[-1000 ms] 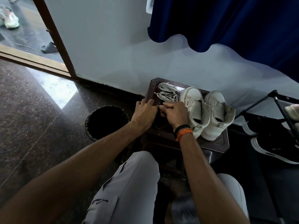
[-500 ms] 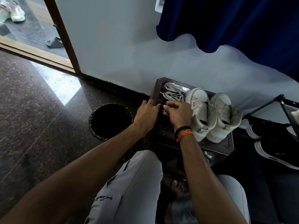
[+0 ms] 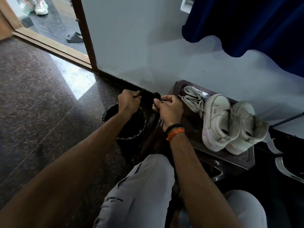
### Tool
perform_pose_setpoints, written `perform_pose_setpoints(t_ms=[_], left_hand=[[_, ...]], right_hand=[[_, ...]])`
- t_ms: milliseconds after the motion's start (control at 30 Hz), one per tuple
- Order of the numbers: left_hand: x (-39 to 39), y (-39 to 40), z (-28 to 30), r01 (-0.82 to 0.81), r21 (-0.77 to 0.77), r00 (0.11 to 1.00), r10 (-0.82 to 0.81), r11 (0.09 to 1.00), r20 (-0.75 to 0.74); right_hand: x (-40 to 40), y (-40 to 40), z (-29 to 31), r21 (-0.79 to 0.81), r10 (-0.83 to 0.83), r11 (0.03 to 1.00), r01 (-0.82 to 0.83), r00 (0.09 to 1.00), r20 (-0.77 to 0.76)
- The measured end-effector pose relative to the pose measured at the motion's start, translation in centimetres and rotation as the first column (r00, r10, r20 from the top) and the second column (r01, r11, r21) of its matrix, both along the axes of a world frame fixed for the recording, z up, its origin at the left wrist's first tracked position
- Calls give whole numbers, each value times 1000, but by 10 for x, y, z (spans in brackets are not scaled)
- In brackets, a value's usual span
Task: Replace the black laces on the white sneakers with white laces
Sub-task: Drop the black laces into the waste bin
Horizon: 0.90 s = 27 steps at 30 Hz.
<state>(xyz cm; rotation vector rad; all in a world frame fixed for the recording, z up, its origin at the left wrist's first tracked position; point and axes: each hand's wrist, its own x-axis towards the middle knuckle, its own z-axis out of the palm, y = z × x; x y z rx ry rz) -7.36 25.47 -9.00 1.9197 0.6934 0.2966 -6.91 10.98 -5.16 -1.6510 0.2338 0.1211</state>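
Both hands raised left of the dark wooden desk [image 3: 230, 163], above a black bin [image 3: 125, 129] on the floor. Left hand [image 3: 129, 102] fisted around a bunch of black laces [image 3: 147, 96]; right hand [image 3: 169, 107] curled, pinching the other end of the same bunch, which spans between them. Two white sneakers [image 3: 230, 122] sit side by side on the desk, toes toward the wall, touching each other, eyelets look unlaced. White laces [image 3: 193, 99] lie in a loose pile on the desk, just beside the left sneaker's toe, right of the right hand. Black and orange bands [image 3: 175, 131] on the right wrist. Blue curtain [image 3: 255, 25] hangs above the desk.
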Motion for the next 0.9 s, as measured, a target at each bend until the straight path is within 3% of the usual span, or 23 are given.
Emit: perform_pose_setpoints(t_ms=[133, 300, 433, 733, 900], left_hand=[[1, 30, -29, -147, -144, 987, 136, 979, -84], [0, 53, -72, -280, -195, 952, 245, 940, -185], [1, 67, -111, -382, -320, 915, 307, 867, -262], [8, 69, -180, -527, -300, 822, 388, 795, -416], [17, 67, -202, -571, -257, 791, 438, 779, -427]], right_hand=[[5, 51, -36, -17, 66, 998, -68, 993, -97], [13, 92, -99, -102, 58, 990, -92, 953, -299], [25, 107, -164, -201, 56, 968, -149, 913, -404], [39, 121, -210, -185, 8, 972, -142, 815, -580], [45, 125, -236, -246, -12, 957, -154, 827, -563]])
